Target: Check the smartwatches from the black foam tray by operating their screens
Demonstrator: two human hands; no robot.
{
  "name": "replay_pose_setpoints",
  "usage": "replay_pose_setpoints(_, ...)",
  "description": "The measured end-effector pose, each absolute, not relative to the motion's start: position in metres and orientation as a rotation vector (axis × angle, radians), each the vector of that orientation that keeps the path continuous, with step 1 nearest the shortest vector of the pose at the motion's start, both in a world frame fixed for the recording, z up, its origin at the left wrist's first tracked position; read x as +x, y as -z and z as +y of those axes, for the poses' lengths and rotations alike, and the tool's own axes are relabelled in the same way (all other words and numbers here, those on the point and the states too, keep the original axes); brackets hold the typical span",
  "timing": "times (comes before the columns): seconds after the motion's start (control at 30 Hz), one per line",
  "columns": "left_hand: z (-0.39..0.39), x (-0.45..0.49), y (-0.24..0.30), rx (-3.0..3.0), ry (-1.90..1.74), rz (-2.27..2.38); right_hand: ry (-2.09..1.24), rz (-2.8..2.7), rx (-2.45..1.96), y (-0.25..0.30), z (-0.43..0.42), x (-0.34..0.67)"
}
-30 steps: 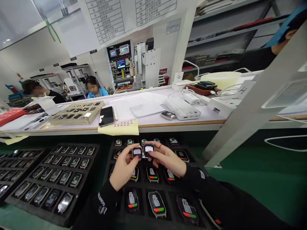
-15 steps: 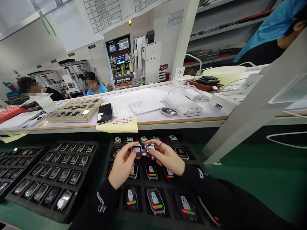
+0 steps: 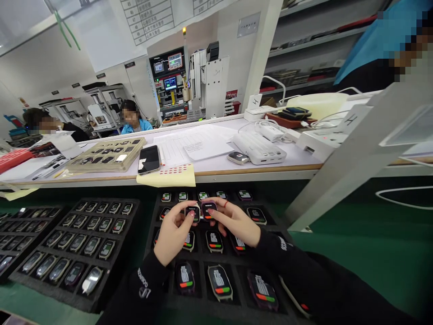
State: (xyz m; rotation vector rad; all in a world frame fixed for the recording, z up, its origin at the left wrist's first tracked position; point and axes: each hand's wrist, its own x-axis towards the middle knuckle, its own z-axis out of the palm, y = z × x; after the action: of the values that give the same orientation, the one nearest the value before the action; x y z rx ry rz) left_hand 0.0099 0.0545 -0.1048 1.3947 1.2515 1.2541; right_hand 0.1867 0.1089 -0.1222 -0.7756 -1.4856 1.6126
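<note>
My left hand (image 3: 174, 232) grips a small smartwatch body (image 3: 192, 212) with a lit screen. My right hand (image 3: 235, 222) grips a second watch body (image 3: 209, 209) right beside it. Both watches hover low over the second row of a black foam tray (image 3: 203, 253) in front of me. That tray's pockets hold several more watch bodies with lit screens showing red and green bars. Black sleeves cover both my forearms.
Another black tray (image 3: 79, 243) of watch bodies lies to the left, a third at the far left edge. A white shelf behind carries a beige tray (image 3: 104, 155), a phone (image 3: 149, 159), papers, yellow sheet (image 3: 167, 176), white chargers. A slanted grey post (image 3: 341, 162) stands right. Other people sit behind and at right.
Both hands have lowered the two watch bodies slightly toward the tray, and the watches have tilted so their screens face less toward me.
</note>
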Motion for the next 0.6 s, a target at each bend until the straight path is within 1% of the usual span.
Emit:
replay_pose_setpoints(0.2,0.055,0.01,0.106,1.465,-1.289,1.267,-1.725,-1.362,-0.697,0.124,0.111,0.189)
replay_pose_setpoints(0.33,0.042,0.016,0.086,1.458,-1.357,1.267,-1.907,-1.193,-0.627,0.125,0.112,0.19)
replay_pose_setpoints(0.43,0.016,0.022,0.06,1.383,-1.305,0.997,-2.002,-1.134,-0.559,0.122,0.111,0.192)
replay_pose_setpoints(0.5,-0.007,0.023,0.044,1.326,-1.171,0.749,-2.026,-1.118,-0.527,0.116,0.109,0.194)
replay_pose_setpoints(0.6,-0.042,0.019,0.029,1.307,-0.953,0.559,-1.969,-1.15,-0.51,0.102,0.103,0.202)
